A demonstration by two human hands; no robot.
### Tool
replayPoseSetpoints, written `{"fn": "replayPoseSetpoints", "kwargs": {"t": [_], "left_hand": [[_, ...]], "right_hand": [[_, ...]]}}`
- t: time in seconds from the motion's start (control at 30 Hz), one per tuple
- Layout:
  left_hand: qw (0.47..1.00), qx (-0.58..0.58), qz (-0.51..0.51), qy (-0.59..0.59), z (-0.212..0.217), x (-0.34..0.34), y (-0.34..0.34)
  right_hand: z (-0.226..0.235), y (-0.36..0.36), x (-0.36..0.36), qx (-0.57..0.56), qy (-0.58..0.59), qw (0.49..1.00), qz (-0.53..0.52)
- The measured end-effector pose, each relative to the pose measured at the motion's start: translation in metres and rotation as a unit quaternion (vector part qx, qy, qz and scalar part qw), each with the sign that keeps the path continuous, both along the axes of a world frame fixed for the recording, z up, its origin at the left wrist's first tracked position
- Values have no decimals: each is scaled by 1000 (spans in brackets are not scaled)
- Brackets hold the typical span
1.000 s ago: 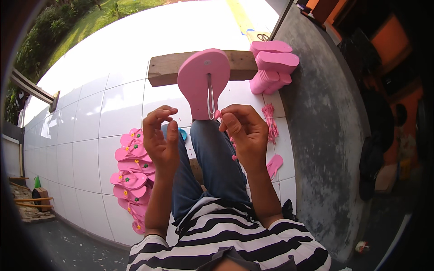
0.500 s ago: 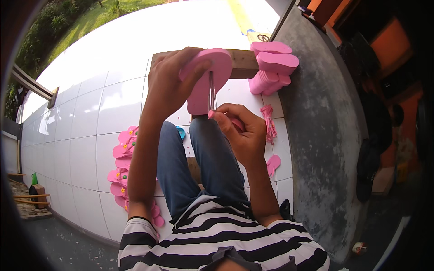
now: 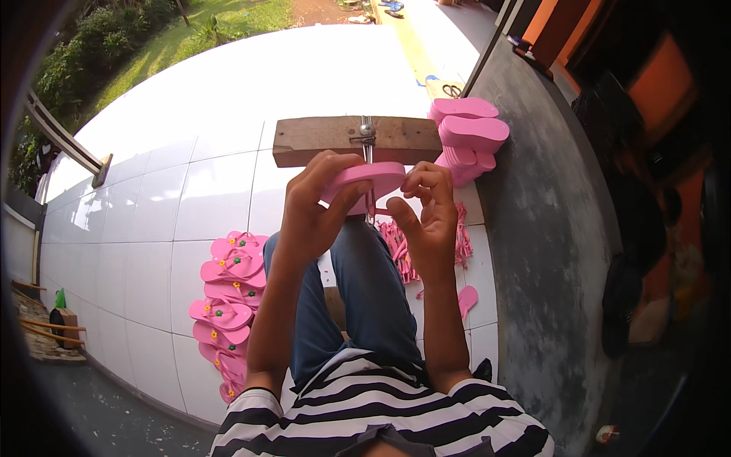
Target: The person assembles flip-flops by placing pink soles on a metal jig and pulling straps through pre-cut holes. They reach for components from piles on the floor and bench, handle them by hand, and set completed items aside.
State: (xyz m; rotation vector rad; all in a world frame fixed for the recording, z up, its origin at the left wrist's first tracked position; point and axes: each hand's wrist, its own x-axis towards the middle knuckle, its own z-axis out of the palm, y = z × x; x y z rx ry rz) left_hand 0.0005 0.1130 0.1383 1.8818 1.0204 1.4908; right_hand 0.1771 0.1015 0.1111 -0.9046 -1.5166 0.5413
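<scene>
My left hand [image 3: 316, 196] is closed on a pink flip-flop sole [image 3: 390, 177], thumb on its near face and fingers over its far edge. The sole is tilted, seen almost edge-on, above my knees. A thin metal rod [image 3: 368, 152] runs from a wooden block [image 3: 312, 141] to the sole, and a metal end shows below it beside a short pink strap piece [image 3: 382, 212]. My right hand [image 3: 432, 217] is at the sole's right edge, thumb and fingers apart. Its thumb tip is by the strap piece; whether they touch is hard to tell.
Finished pink flip-flops with flower trims [image 3: 221, 312] lie in a row at left. Pink soles [image 3: 474, 133] are stacked by the block's right end. Bundled pink straps [image 3: 400, 247] and a small pink flip-flop [image 3: 467, 298] lie at right, beside a grey ledge [image 3: 548, 228].
The sole has tipped from upright to nearly edge-on and come down off the block's front. My right hand has opened from its pinch at the rod's end and moved up beside the sole.
</scene>
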Motion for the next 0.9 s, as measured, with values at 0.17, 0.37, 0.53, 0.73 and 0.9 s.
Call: {"fn": "replayPoseSetpoints", "kwargs": {"t": [0.17,0.37,0.53,0.73,0.9], "left_hand": [[998,13,30,-49,-9,9,-4],[988,1,123,-94,-23,29,-38],[981,1,177,-85,-12,31,-66],[991,-67,113,-4,-14,23,-119],[985,-68,153,35,-15,15,-107]], "right_hand": [[8,6,-23,-89,94,980,151],[-7,-20,-32,-128,187,967,119],[0,-53,-32,-108,163,977,87],[-2,-115,-14,-125,64,990,-31],[5,-111,-14,-126,-232,964,-38]]}}
